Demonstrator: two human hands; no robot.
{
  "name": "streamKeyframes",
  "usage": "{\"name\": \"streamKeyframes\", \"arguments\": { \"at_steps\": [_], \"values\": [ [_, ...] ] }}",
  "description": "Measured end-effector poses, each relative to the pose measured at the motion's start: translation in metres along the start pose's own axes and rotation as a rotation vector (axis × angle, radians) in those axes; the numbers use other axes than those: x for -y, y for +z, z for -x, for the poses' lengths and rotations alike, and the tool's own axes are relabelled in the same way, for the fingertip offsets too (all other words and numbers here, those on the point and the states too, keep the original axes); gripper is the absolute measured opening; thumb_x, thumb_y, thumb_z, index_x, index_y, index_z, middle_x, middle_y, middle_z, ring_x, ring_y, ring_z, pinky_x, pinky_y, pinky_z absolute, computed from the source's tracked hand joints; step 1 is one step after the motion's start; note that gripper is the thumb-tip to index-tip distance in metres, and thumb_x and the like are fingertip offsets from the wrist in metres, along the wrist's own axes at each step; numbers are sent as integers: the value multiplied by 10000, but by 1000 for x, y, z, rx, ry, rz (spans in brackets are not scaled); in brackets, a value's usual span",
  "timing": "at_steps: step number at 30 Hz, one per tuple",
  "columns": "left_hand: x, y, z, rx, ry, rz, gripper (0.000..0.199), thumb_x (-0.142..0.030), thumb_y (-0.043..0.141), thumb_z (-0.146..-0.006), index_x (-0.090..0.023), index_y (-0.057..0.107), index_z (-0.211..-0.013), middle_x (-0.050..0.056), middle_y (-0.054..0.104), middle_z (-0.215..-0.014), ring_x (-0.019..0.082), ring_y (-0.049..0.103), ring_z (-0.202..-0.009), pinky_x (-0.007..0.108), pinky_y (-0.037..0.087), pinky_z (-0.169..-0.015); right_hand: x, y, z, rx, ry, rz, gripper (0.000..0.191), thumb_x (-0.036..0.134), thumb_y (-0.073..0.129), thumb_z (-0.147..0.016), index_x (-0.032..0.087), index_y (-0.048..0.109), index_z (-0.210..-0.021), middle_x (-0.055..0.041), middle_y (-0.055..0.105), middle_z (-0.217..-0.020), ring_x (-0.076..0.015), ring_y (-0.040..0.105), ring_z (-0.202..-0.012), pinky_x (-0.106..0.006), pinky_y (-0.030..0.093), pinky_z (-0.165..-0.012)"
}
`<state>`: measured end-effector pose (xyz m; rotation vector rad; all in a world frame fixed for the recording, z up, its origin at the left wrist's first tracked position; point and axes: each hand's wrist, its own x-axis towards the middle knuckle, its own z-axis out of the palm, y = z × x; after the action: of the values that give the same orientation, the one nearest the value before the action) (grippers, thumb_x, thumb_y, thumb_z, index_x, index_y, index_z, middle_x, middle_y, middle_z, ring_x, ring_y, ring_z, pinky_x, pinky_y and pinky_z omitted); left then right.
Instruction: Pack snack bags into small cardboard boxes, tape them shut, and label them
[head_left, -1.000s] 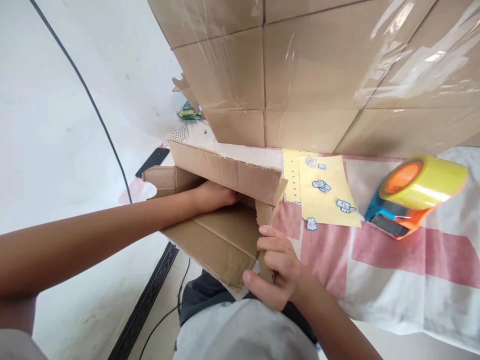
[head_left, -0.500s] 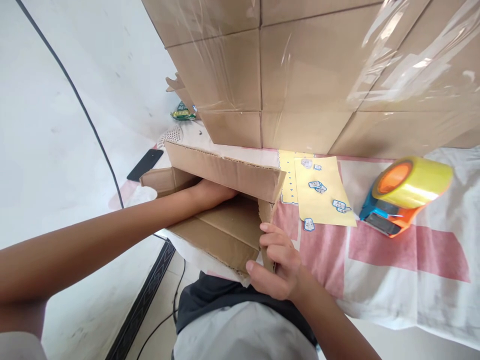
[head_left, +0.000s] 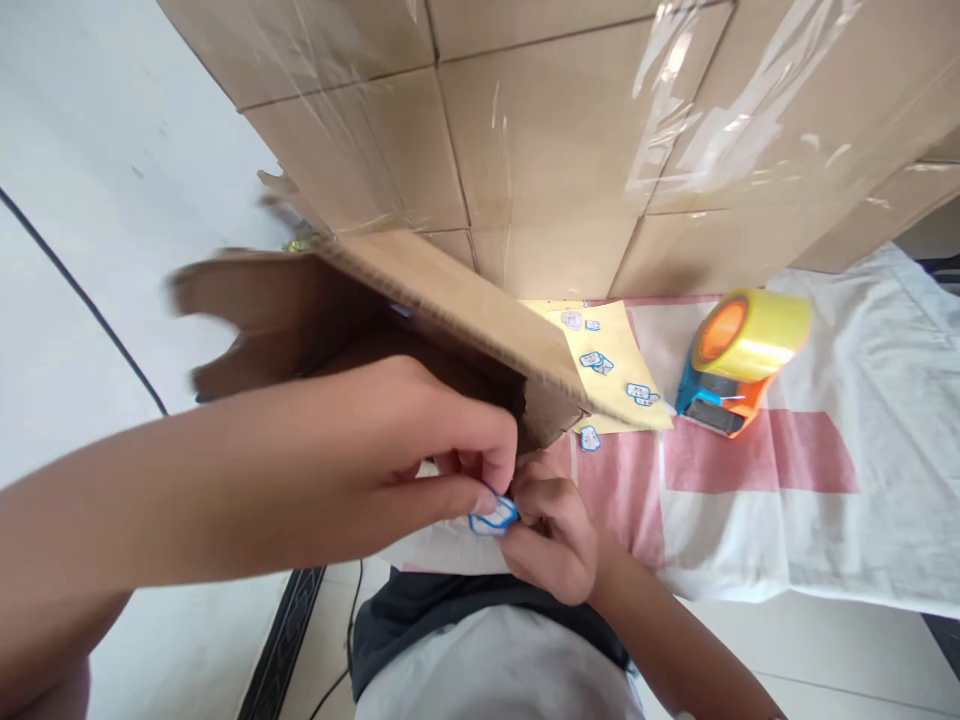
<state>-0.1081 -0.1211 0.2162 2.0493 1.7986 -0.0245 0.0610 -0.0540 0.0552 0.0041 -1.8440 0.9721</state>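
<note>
My left hand (head_left: 442,440) pinches a small blue-edged paper cutout (head_left: 493,514) between thumb and fingers, in front of the open cardboard box. My right hand (head_left: 551,525) is closed close beside it, its curled fingers at the cutout's right edge; whether they grip anything is hidden. The small cardboard box (head_left: 457,300) is tilted, with its dark open inside facing me and its torn flaps out to the left. Right of it lies a yellow sheet (head_left: 622,390) with several similar cutouts on it, one of them at its lower edge.
A tape dispenser (head_left: 724,400) with a yellow roll stands right of the sheet on the pink and white cloth (head_left: 757,450). Large taped cardboard (head_left: 555,150) rises behind. A black cable (head_left: 82,300) runs down the white wall at the left.
My left hand has come out of the box and now holds a cutout beside my right hand. The box has tipped up, and my right fingers have curled in. The view has shifted.
</note>
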Motion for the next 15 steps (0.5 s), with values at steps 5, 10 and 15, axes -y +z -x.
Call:
{"name": "streamKeyframes", "arguments": {
  "at_steps": [5,10,15],
  "values": [
    [-12,-49,-30,-224,32,345,283,-450,669,-862,-373,717,-1130,-145,695,-661,85,637,-526,196,476,-540,4,6,-8,-37,-237,128,141,76,550,-886,197,493,-843,54,417,-636,-96,395,-564,-278,330,-530],
    [-34,-63,-117,-202,77,94,97,-283,771,-798,-231,796,-876,-86,715,-716,118,700,-690,244,518,-670,1,34,-7,-49,-416,135,182,61,635,-788,189,543,-878,53,419,-656,-99,359,-586,-286,275,-522],
    [-25,-44,-187,0,-169,-51,173,-212,704,-852,-181,797,-994,3,747,-900,172,701,-837,326,540,-812,9,37,-6,-40,-387,143,241,67,662,-780,198,547,-945,53,386,-699,-90,356,-598,-289,266,-550]
  ]
}}
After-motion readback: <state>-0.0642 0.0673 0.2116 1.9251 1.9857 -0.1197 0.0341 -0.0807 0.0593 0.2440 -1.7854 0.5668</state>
